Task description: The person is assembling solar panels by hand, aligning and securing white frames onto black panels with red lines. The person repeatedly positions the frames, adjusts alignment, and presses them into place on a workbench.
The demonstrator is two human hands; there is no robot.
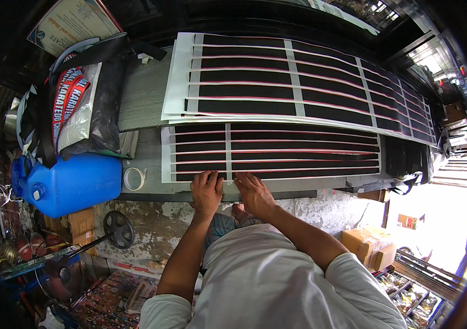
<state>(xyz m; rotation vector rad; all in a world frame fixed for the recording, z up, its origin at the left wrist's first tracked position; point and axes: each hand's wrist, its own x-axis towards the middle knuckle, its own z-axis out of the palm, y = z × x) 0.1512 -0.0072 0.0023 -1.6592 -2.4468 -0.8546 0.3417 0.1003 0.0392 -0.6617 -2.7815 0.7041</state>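
A white sheet with long black bands edged in red and white (299, 151) lies on the grey bench in front of me. A narrow pale strip, like tape, (228, 148) crosses its bands toward the near edge. My left hand (207, 194) rests on that near edge, just left of the strip's end, fingers laid on the sheet. On the other side of the strip, my right hand (254, 194) has its fingers spread on the same edge. Neither hand visibly grips anything; the undersides of the fingers are hidden.
Behind lies a larger stack of similar banded sheets (332, 82). A tape roll (134, 179) sits left on the bench (145, 90), beside a blue jerrycan (77, 183) and a bag with red-and-white ribbons (82, 104). Cardboard boxes (368, 245) stand lower right; a black handwheel (119, 230) lower left.
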